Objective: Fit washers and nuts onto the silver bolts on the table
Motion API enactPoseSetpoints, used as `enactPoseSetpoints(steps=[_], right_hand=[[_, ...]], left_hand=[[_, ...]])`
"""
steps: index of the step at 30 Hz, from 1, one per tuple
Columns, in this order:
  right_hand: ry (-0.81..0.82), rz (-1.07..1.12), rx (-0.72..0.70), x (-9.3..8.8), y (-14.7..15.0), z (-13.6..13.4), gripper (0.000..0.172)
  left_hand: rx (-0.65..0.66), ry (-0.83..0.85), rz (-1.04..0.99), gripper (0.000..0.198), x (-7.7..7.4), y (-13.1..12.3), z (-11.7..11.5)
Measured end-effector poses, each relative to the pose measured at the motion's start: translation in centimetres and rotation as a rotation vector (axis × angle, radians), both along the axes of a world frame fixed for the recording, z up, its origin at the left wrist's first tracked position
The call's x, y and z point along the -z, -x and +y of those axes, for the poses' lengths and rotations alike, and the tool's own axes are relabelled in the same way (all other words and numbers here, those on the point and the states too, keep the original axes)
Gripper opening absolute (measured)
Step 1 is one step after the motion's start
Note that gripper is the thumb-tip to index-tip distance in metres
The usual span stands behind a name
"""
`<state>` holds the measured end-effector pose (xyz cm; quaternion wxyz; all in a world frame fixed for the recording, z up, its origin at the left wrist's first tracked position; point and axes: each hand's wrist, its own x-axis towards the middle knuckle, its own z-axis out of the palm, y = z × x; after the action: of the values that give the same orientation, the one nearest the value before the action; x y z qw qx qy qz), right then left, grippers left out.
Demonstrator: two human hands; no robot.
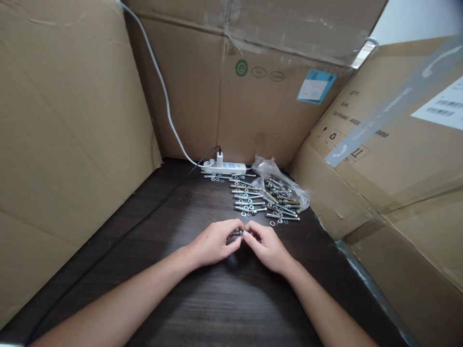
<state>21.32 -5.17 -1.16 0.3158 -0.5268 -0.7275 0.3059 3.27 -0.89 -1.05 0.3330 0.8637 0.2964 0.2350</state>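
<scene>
My left hand and my right hand meet over the dark wooden table, fingertips together. Between them they pinch a small metal bolt; the left fingers wrap its shaft and the right fingertips close on its end. Just beyond my hands lie rows of bolts with washers laid out side by side. A clear plastic bag spilling several more bolts lies to the right of the rows.
A white power strip with a plugged charger and a white cable sits at the back. Large cardboard boxes wall the table: left, back, right. A thin black cable runs along the left.
</scene>
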Motion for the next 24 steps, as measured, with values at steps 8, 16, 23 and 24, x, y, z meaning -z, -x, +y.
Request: enactPoseSetpoints(steps=[8, 16, 23, 24], right_hand=[[0.0, -0.02, 0.012, 0.14, -0.13, 0.13, 0.028], [0.006, 0.006, 0.0, 0.41, -0.05, 0.19, 0.041], [0.006, 0.042, 0.01, 0.43, 0.14, 0.15, 0.029], [0.013, 0.049, 0.001, 0.52, 0.16, 0.17, 0.033]], left_hand=[[-0.014, 0.011, 0.0, 0.013, 0.03, -0.03, -0.03], [0.014, -0.002, 0.012, 0.012, 0.01, -0.03, -0.03], [0.005, -0.019, 0.027, 0.013, -0.11, 0.04, -0.03], [0.009, -0.024, 0.022, 0.013, -0.1, 0.03, -0.02]])
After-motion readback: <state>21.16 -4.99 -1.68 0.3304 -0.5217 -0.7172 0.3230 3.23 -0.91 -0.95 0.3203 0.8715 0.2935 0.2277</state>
